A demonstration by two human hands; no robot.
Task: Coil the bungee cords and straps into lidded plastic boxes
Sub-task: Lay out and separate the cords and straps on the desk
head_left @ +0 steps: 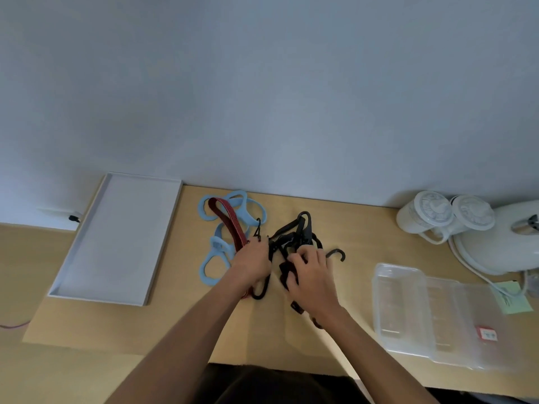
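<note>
Gripping the tangle near the middle of the table (335, 223), both hands were closed on cord. The left hand (253, 265) was curled round the red cord (230, 220), which ran into its fist from the far side and came out again below the wrist beside a black hook. The right hand (310, 275) had its fingers bent into the black cords (297, 231), pinching a bunch of them. Both forearms reached forward and converged, the palms turned down.

The cords looked light, soft and springy, so a coil would likely unwind unless pinned. The stiff hooks, one (338, 253) lying loose just beyond the right hand, seemed apt to snag neighbouring loops. A hold just behind a hook would probably give the surest start for winding.

The blue straps (217, 246) lay flat in loops beside and under the red cord. The clear boxes (408, 310) sat well apart to the right.
</note>
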